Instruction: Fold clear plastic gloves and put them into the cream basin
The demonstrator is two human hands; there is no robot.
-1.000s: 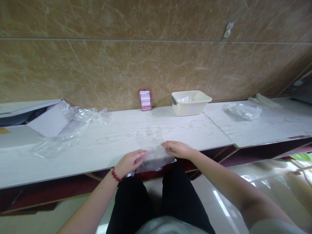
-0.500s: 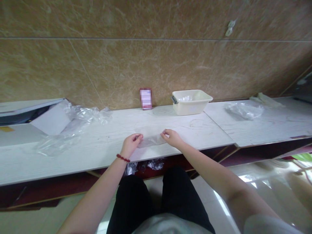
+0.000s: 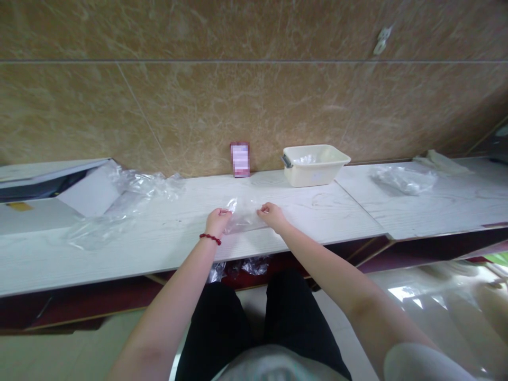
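Observation:
A small clear plastic bag lies on the white wooden shelf in front of me. My left hand, with a red bead bracelet on its wrist, pinches the bag's left edge. My right hand pinches the right edge. Both hands have the fingers closed on the film, and the bag is stretched between them, slightly lifted at the top.
A cream plastic tub and a small pink card stand against the brown marble wall. Crumpled clear plastic and white sheets lie at the left, and another plastic bag lies at the right. More plastic hangs under the shelf edge.
Both hands moved away from the shelf's front edge toward the wall, carrying the clear bag from overhanging the edge to the middle of the shelf. The fingers went from flat to pinching.

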